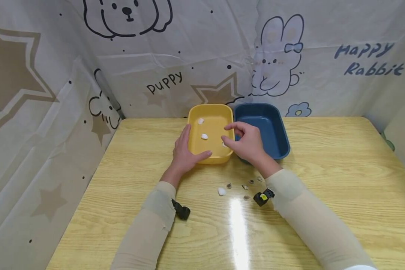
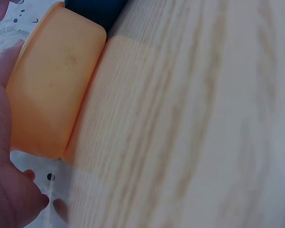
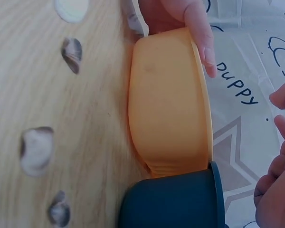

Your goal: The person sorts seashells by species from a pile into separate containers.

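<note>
My left hand rests against the near left corner of a yellow plastic bin. Its fingers lie straight along the left side and its thumb reaches over the front rim. Over the bin's right side hovers my right hand, thumb and index finger spread apart with nothing between them. Inside the bin lie a white shell, another white shell farther back, and a small pale shell partly hidden by the right thumb. In the right wrist view, the right fingers are loosely bent.
A dark blue bin stands touching the yellow one on its right. On the wooden table, nearer me, lie a white shell and several small brownish shells. A patterned cloth hangs behind the bins.
</note>
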`<state>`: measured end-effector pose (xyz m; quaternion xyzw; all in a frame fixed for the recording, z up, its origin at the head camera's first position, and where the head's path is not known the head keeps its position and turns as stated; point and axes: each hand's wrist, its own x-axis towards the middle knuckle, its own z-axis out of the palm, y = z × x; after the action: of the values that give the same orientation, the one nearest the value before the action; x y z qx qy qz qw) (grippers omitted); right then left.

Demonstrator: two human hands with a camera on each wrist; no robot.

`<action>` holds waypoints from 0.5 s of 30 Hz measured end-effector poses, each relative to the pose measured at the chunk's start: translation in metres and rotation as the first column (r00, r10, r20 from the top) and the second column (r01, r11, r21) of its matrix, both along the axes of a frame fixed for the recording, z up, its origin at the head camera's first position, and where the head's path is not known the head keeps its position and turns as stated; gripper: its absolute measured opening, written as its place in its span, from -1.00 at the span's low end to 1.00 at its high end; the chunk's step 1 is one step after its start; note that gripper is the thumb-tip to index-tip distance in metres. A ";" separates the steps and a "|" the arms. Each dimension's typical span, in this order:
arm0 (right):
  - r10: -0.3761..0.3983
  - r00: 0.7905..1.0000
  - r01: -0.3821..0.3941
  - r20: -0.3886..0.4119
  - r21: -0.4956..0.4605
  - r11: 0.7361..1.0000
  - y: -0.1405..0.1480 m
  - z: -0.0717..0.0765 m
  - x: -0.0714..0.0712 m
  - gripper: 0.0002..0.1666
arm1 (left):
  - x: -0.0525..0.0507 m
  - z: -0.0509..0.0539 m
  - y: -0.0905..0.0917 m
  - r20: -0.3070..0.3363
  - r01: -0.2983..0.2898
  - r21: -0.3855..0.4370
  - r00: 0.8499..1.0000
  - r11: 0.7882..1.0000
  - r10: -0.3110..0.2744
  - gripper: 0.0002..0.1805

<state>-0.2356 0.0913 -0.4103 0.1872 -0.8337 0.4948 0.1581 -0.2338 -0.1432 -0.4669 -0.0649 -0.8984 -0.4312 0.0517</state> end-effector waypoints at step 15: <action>0.067 0.997 -0.069 -0.049 -0.031 0.997 0.002 -0.004 0.028 -0.76 | -0.001 -0.001 0.001 0.001 -0.005 0.007 1.000 1.000 0.005 0.32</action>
<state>-0.2073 0.0932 -0.4138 0.2246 -0.8147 0.5089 0.1641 -0.2345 -0.1421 -0.4682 -0.0623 -0.8972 -0.4341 0.0526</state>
